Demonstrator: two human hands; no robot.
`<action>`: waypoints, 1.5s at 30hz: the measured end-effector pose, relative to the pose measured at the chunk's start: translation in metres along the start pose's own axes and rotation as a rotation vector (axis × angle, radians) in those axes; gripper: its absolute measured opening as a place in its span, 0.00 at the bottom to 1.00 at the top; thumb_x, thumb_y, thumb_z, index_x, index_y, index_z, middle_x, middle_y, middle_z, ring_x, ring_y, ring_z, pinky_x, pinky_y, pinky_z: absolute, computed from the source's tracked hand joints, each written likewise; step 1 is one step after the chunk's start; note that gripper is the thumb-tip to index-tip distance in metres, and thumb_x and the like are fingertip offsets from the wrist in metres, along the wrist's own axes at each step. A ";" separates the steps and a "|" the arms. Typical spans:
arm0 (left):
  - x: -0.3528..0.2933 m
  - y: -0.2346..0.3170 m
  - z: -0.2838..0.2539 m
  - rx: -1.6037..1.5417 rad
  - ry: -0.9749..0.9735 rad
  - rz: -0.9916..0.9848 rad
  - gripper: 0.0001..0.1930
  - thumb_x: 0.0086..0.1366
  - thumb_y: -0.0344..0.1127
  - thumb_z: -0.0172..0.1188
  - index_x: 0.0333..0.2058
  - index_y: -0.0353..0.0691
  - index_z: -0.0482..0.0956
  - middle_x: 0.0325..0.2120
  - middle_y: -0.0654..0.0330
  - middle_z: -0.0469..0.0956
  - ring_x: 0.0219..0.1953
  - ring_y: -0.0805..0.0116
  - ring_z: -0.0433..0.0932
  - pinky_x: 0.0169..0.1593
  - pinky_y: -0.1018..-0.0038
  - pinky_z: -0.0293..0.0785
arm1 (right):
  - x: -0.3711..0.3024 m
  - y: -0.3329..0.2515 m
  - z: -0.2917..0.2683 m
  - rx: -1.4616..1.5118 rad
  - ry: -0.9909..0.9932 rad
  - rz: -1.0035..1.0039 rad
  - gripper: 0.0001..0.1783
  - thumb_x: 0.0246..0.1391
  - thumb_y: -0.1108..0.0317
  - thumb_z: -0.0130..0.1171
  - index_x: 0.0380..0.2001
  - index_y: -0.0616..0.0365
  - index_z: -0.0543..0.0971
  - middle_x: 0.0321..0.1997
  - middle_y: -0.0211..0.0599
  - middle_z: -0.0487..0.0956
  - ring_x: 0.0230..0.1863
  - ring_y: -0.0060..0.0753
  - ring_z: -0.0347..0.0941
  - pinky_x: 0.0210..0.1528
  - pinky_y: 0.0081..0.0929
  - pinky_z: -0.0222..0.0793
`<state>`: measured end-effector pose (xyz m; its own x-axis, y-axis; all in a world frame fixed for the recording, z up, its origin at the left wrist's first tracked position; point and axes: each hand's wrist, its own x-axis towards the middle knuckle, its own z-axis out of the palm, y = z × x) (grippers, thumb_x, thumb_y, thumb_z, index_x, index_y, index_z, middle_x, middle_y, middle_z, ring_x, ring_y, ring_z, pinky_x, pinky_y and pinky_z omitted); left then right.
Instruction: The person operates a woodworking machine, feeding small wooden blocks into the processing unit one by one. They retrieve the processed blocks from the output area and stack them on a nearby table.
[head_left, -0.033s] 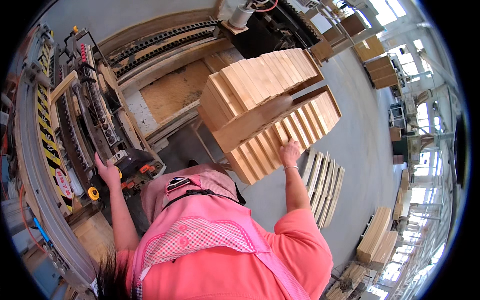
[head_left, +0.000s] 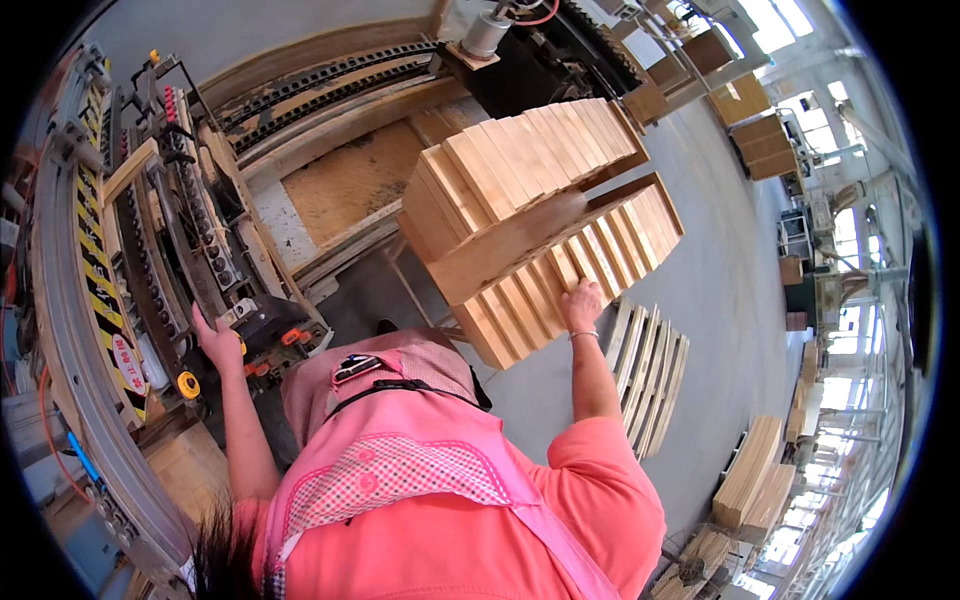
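Note:
My right hand [head_left: 581, 307] rests on the lower of two rows of pale wooden boards [head_left: 530, 300], its fingers curled over the edge of one board. A second row of boards [head_left: 535, 145] stands just beyond, with a wooden divider [head_left: 500, 250] between the two. On the left, my left hand [head_left: 219, 346] is at the front end of a machine [head_left: 200, 240] with long dark rails. Its thumb and fingers are apart, beside a dark block with orange parts [head_left: 294, 337], and I see nothing held in it. Some of its fingertips are hard to make out.
A yellow-and-black striped rail [head_left: 97, 290] edges the machine at far left. Behind the boards runs a chain conveyor [head_left: 330, 85]. A slatted pallet [head_left: 648, 375] lies on the grey floor to the right, with stacked boards [head_left: 750, 470] farther off.

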<state>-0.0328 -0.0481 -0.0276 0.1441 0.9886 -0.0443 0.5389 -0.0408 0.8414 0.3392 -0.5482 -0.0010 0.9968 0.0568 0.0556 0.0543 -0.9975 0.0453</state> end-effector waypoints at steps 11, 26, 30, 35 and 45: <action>-0.004 -0.011 0.003 0.017 0.027 0.104 0.30 0.58 0.22 0.44 0.60 0.37 0.54 0.57 0.47 0.61 0.60 0.53 0.60 0.61 0.66 0.54 | -0.038 -0.107 -0.084 0.254 0.277 -0.529 0.24 0.35 0.69 0.66 0.40 0.57 0.72 0.39 0.41 0.73 0.39 0.46 0.71 0.41 0.38 0.69; -0.014 0.025 -0.012 -0.044 0.054 -0.006 0.26 0.58 0.26 0.46 0.57 0.36 0.59 0.51 0.42 0.66 0.54 0.44 0.66 0.56 0.63 0.61 | -0.048 -0.734 -0.142 0.526 0.076 -1.827 0.18 0.33 0.64 0.63 0.31 0.61 0.76 0.34 0.46 0.75 0.36 0.48 0.73 0.39 0.38 0.71; -0.014 0.035 -0.016 -0.058 0.051 -0.036 0.26 0.56 0.25 0.47 0.56 0.38 0.61 0.50 0.42 0.67 0.53 0.44 0.67 0.55 0.62 0.63 | -0.080 -0.835 -0.129 0.310 0.075 -1.883 0.16 0.35 0.61 0.62 0.28 0.61 0.78 0.32 0.47 0.77 0.37 0.47 0.75 0.40 0.38 0.72; -0.016 0.031 -0.012 -0.099 0.051 -0.169 0.26 0.55 0.26 0.50 0.55 0.38 0.62 0.50 0.44 0.68 0.54 0.46 0.66 0.56 0.63 0.63 | -0.107 -0.878 -0.110 0.106 -0.114 -1.854 0.19 0.37 0.56 0.62 0.30 0.60 0.80 0.33 0.47 0.79 0.37 0.45 0.77 0.40 0.37 0.74; 0.033 0.072 -0.032 -0.122 0.182 0.003 0.30 0.54 0.28 0.57 0.58 0.39 0.60 0.55 0.51 0.64 0.54 0.56 0.67 0.53 0.66 0.66 | -0.074 -0.870 -0.138 0.016 -0.119 -1.916 0.24 0.31 0.52 0.67 0.31 0.58 0.81 0.28 0.44 0.79 0.31 0.43 0.77 0.37 0.34 0.74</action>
<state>-0.0161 -0.0142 0.0491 -0.0123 0.9988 0.0469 0.4323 -0.0370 0.9010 0.2104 0.3210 0.0933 -0.3888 0.9149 -0.1085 0.9213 0.3851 -0.0539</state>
